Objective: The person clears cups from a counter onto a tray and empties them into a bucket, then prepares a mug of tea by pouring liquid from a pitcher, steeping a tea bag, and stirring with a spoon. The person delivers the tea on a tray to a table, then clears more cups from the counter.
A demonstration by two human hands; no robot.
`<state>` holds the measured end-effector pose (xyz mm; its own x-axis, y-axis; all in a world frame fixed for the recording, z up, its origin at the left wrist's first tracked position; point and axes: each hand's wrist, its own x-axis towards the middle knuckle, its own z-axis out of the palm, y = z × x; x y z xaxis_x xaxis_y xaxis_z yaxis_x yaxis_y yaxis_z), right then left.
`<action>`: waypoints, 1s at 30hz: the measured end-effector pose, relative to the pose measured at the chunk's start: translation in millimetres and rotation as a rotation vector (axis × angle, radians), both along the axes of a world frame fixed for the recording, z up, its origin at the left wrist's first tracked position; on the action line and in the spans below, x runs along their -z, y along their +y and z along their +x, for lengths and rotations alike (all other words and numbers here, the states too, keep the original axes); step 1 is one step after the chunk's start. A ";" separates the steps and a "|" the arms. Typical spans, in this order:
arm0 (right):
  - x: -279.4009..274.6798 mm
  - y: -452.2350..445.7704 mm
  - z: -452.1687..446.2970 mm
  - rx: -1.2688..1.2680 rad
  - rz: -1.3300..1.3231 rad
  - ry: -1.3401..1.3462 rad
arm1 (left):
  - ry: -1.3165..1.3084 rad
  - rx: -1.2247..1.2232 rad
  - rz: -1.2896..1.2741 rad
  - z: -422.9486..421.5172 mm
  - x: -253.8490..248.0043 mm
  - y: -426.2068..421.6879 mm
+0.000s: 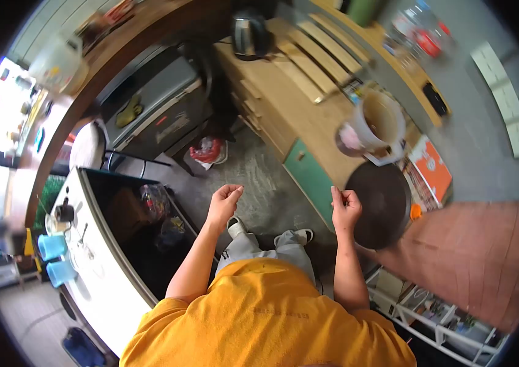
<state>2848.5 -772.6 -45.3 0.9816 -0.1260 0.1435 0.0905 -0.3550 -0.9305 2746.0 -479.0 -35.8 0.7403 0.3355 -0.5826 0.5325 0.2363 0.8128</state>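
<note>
My left hand (225,205) hangs in the air above the grey floor, its fingers pinched together with nothing visible between them. My right hand (346,208) is closed as well, fingers curled and thumb up, with no object showing. It is nearest to a dark round pan-like disc (379,205) on the wooden counter (259,73). Beyond that disc stands a translucent plastic jug (382,122) with a handle. A green panel (308,180) on the counter's front lies between my two hands in view.
A white-topped cabinet (103,263) with an open dark inside stands to my left, bearing blue cups (52,247). Further off are a kettle (250,35), wooden slats (314,52) and a red bag (208,150) on the floor. A white rack (434,333) stands at lower right.
</note>
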 end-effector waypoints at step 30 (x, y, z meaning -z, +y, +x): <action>-30.5 506.6 -20.1 -1.143 0.247 0.185 | -0.134 -1.222 0.082 -204.2 -59.3 268.9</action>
<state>2828.3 -266.0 -14.8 0.5462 0.8337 0.0819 0.0949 0.0356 -0.9948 2541.8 -210.1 23.5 -0.0326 0.8816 -0.4709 -0.0916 0.4665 0.8798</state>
